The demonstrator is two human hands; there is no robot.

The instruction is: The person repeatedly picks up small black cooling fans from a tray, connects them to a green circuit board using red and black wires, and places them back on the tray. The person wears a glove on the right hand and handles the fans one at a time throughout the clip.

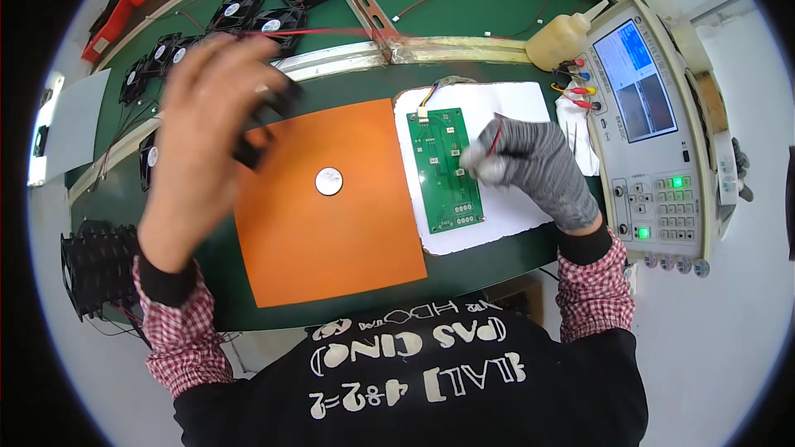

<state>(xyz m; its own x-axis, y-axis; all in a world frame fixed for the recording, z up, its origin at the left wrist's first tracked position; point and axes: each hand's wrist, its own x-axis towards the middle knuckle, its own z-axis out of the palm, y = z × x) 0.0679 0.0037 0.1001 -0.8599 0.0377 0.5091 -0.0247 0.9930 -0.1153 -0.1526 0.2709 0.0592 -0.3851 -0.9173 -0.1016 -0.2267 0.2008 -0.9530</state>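
Note:
My bare left hand [207,120], smeared by motion, grips a black cooling fan [261,128] above the upper left of an orange mat [331,240]. A round white disc [329,181] lies on that mat. My right hand [538,161], in a grey knitted glove, has its fingers closed over the right edge of a green circuit board [439,149]. A thin red wire [495,139] shows at those fingers; its end is hidden. The board lies on a white sheet [517,103] and has a plug with coloured wires [423,112] at its top.
A bench tester [646,116] with a lit screen and clip leads [584,91] stands at right, beside a yellowish squeeze bottle [556,41]. Several black fans [240,8] lie behind a metal rail [464,50]. More fans are stacked [99,269] at left.

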